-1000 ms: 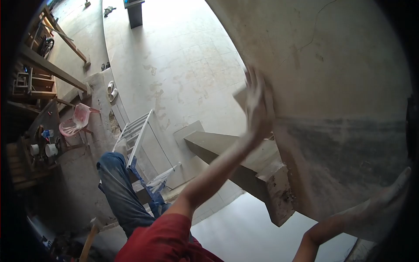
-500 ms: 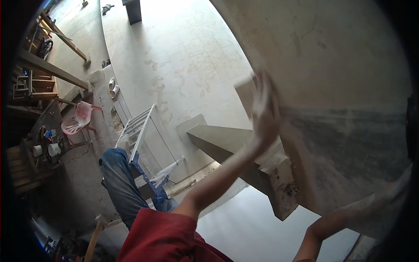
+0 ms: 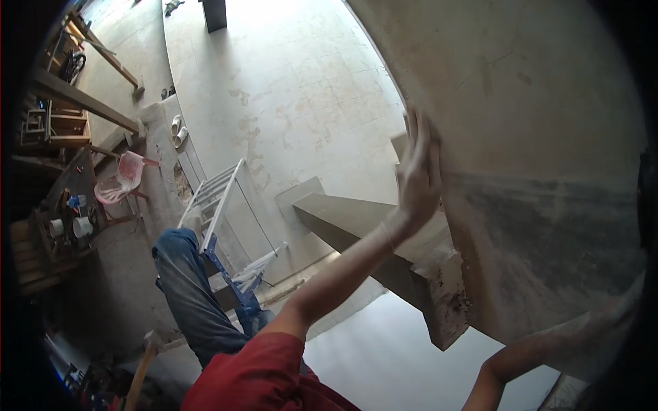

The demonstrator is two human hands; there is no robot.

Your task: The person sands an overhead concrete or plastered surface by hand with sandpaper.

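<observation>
Over the edge of a large plastered surface [image 3: 521, 89], my left hand [image 3: 419, 171] lies with its fingers stretched out and close together. A pale flat piece [image 3: 399, 152] juts out along the hand's left side, pressed under it; its material I cannot make out. My right forearm [image 3: 541, 346] reaches up at the lower right, and the right hand [image 3: 620, 305] rests near the dark smeared patch [image 3: 541, 226]. That hand fades into the frame's dark border, so its fingers cannot be told apart. Below the left forearm is a rough-ended beam [image 3: 445, 301].
A white and blue stepladder [image 3: 223, 205] stands beside my jeans-clad leg [image 3: 188, 288]. Far below are a pale tiled floor [image 3: 301, 89], a square column [image 3: 336, 219], a red and white plastic chair [image 3: 127, 178], white shoes [image 3: 179, 131] and a cluttered table [image 3: 68, 198].
My left hand has shifted slightly and turned more upright along the edge. The pale piece has moved right with it, and less of it shows. My right arm stays almost where it was.
</observation>
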